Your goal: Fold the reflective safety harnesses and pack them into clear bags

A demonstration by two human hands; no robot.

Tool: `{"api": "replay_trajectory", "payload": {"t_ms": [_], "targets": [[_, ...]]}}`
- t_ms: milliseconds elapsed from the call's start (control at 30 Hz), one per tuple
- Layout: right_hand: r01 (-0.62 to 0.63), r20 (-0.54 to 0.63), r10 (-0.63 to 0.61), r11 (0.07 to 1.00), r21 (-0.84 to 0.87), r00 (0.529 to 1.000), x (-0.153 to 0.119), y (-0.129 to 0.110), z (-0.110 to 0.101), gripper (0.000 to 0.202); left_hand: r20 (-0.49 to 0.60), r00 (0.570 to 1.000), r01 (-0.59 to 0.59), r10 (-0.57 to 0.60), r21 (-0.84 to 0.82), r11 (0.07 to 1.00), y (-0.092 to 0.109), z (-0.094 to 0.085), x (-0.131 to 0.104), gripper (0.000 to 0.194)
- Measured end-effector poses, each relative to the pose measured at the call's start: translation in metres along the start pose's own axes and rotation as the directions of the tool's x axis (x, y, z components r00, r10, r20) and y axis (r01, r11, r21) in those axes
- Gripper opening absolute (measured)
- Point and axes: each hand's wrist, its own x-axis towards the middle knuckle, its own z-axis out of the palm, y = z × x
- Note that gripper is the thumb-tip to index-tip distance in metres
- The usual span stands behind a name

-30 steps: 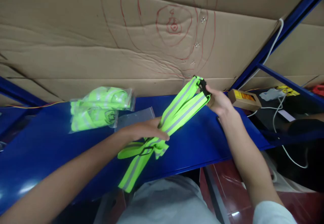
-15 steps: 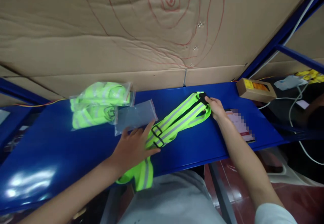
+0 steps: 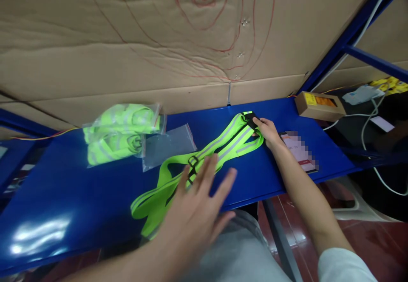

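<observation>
A neon-yellow reflective strap harness (image 3: 228, 146) with grey stripes and black buckles lies stretched across the blue table. My right hand (image 3: 267, 132) pinches its black end piece at the far right. Fingers spread, my left hand (image 3: 199, 201) is over the near part of the straps and hides some of them; whether it touches them I cannot tell. Left of the buckles the straps fall in loose loops. An empty clear zip bag (image 3: 168, 147) lies flat behind the harness. Beside it are clear bags packed with folded neon harnesses (image 3: 119, 133).
Right of my right hand lies a flat phone-like device (image 3: 299, 152), its screen partly pixelated. A cardboard box (image 3: 320, 106) stands at the table's back right corner. Cardboard (image 3: 153, 69) with red rings drawn on it rises behind the blue table (image 3: 95, 201). White cables hang at the right.
My left hand has come off the straps by the buckles and moved right and nearer, fingers spreading. The loose strap end now lies in loops on the table. My right hand keeps its hold.
</observation>
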Motion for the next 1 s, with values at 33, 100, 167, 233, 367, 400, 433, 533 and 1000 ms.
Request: {"api": "replay_trajectory", "payload": {"t_ms": [33, 100, 167, 233, 367, 400, 433, 533, 1000], "targets": [[0.002, 0.006, -0.002, 1.000, -0.004, 1.000, 0.000, -0.001, -0.001, 0.030, -0.038, 0.998, -0.052, 0.052, 0.004, 0.999, 0.010, 0.005, 0.008, 0.082], [0.003, 0.016, -0.003, 1.000, -0.009, 1.000, 0.001, -0.002, -0.003, 0.031, -0.103, 0.994, 0.034, -0.023, 0.109, 0.993, 0.013, 0.023, 0.020, 0.077], [0.003, 0.022, -0.003, 1.000, -0.009, 1.000, 0.003, -0.002, -0.006, 0.033, -0.126, 0.979, 0.184, -0.158, 0.234, 0.955, -0.003, 0.046, 0.019, 0.074], [0.008, 0.032, -0.008, 1.000, -0.005, 0.999, 0.005, -0.002, -0.009, 0.034, -0.100, 0.969, 0.247, -0.227, 0.295, 0.923, -0.028, 0.067, 0.003, 0.069], [0.069, 0.079, -0.068, 0.998, -0.008, 0.995, 0.003, -0.002, -0.011, 0.038, -0.108, 0.967, 0.255, -0.232, 0.326, 0.910, -0.056, 0.077, -0.038, 0.071], [0.090, 0.096, -0.089, 0.996, -0.010, 0.991, 0.001, -0.003, -0.010, 0.038, -0.105, 0.972, 0.235, -0.212, 0.317, 0.919, -0.053, 0.073, -0.041, 0.075], [0.109, 0.114, -0.107, 0.994, -0.012, 0.988, -0.001, -0.004, -0.009, 0.037, -0.087, 0.979, 0.201, -0.183, 0.292, 0.935, -0.045, 0.067, -0.037, 0.080], [0.129, 0.171, -0.126, 0.992, -0.011, 0.977, -0.009, -0.008, -0.006, 0.037, 0.017, 0.997, 0.070, -0.072, 0.100, 0.993, -0.009, 0.049, 0.011, 0.093], [0.022, 0.349, 0.001, 0.998, -0.064, 0.937, 0.003, -0.014, -0.019, 0.023, -0.123, 0.977, 0.154, -0.174, -0.155, 0.976, -0.035, 0.093, 0.152, 0.086]]}}
